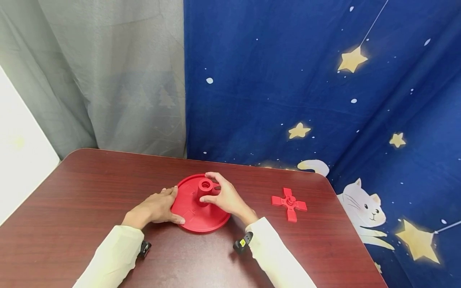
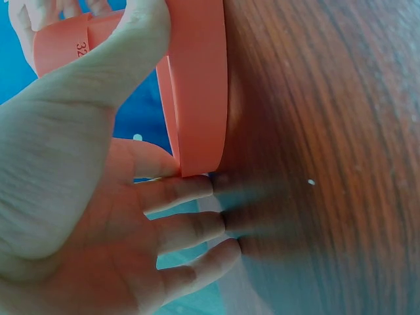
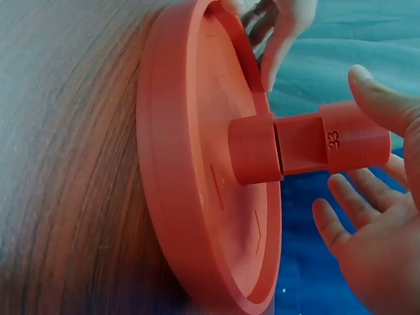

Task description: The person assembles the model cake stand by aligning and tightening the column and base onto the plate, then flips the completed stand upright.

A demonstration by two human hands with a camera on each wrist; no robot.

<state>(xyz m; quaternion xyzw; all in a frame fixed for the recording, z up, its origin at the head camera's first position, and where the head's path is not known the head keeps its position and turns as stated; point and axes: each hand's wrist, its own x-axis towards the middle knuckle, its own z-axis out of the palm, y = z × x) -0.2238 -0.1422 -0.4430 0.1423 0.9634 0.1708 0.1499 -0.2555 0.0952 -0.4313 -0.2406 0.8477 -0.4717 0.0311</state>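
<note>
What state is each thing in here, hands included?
Red disc: flat on the table, rimmed side up
Red post: upright on the disc, hollow end up; can't tell if fixed
Red cross piece: flat on the table, untouched
Left hand: fingers extended, touching the disc's rim
Right hand: curled around the post

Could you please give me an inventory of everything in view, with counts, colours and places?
Round base: 1, red, on the table, between the hands
Column: 1, red, upright on the round base
Cross-shaped piece: 1, red, on the table, right of the round base
Table: 1, reddish brown, below everything
Grey curtain: 1, grey, behind the table, left
Blue curtain: 1, blue with yellow stars and a white cat, behind the table, right
White surface: 1, white, far left
Wrist devices: 2, black, one at each wrist
Sleeves: 2, pale cream, one per arm
Left hand: 1, bare, at the base's left rim
Right hand: 1, bare, at the column
</note>
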